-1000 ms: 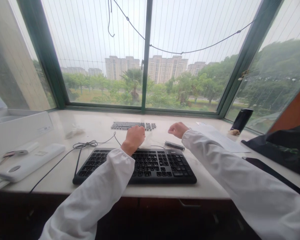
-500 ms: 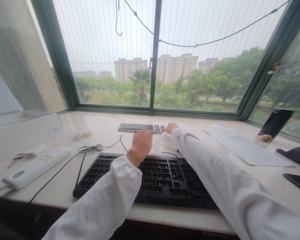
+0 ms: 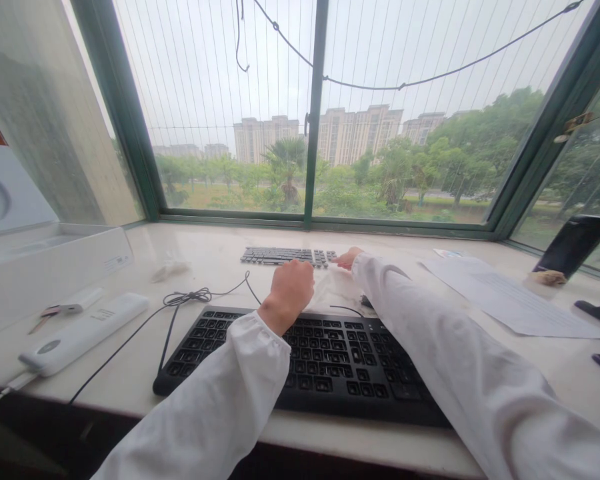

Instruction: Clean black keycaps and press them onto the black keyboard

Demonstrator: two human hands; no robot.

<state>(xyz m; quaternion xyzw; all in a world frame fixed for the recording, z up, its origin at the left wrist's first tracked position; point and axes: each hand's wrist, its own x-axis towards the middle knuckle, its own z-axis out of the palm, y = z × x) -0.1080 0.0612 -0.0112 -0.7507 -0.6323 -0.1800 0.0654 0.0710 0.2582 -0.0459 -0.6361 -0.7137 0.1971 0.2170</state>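
Observation:
My left hand [image 3: 293,288] is curled into a fist over the far edge of the black keyboard [image 3: 325,360]; its fingers face away, so what they hold is hidden. A crumpled white cloth [image 3: 333,285] lies against its right side. My right hand [image 3: 349,257] reaches across to the right end of a small grey keyboard [image 3: 285,256] near the window. The white sleeve hides most of that hand. Both arms are in white sleeves.
The stone sill [image 3: 215,267] holds a white box [image 3: 45,267], a white power bank [image 3: 80,332] with keys [image 3: 50,312] beside it, a coiled black cable [image 3: 185,298], paper sheets [image 3: 505,300] and a dark phone [image 3: 573,245] propped at the right. Window glass stands behind.
My right arm swung left across the black keyboard toward the small grey keyboard, covering the pen. The white cloth now shows between my hands. The view shifted slightly left and closer.

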